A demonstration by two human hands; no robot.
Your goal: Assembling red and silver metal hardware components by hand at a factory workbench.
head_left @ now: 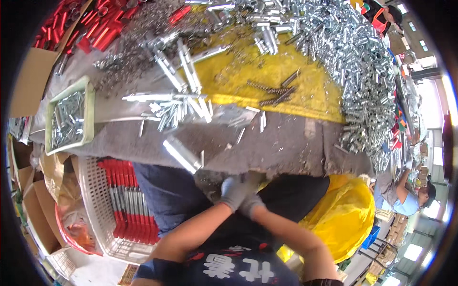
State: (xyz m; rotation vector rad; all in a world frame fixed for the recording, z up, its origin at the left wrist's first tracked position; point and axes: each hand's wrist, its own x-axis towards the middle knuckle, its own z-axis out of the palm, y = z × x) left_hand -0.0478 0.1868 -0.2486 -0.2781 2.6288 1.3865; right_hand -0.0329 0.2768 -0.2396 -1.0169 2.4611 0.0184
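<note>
Both hands wear grey gloves and meet between the person's thighs, just below the near edge of the table (286, 143). The left hand (233, 191) lies close against the right hand (249, 204); the fingers are blurred and run into a dim patch, so I cannot tell whether either grip is closed, or on what. Of the things in plain sight, the one nearest the hands is a thick silver tube (182, 156), lying aslant at the table's edge, its lower end toward the hands and apart from them. A thin pin (202, 158) lies just beside that end.

Farther in, loose pins (174, 113) lie in a heap below some longer tubes (189, 69). A yellow sheet (286, 59) covers the middle of the table, with a few dark springs (277, 98) on it. Silver parts (367, 81) pile up along the right, red parts (98, 31) at the far left. A pale green tray (89, 114) on the left holds more silver pieces (too jumbled to count). Beside the left leg, a white basket (93, 190) holds a row of red-and-silver rods (128, 200); a yellow bag (350, 217) sits by the right leg. At far right is a co-worker (393, 193) in blue.
</note>
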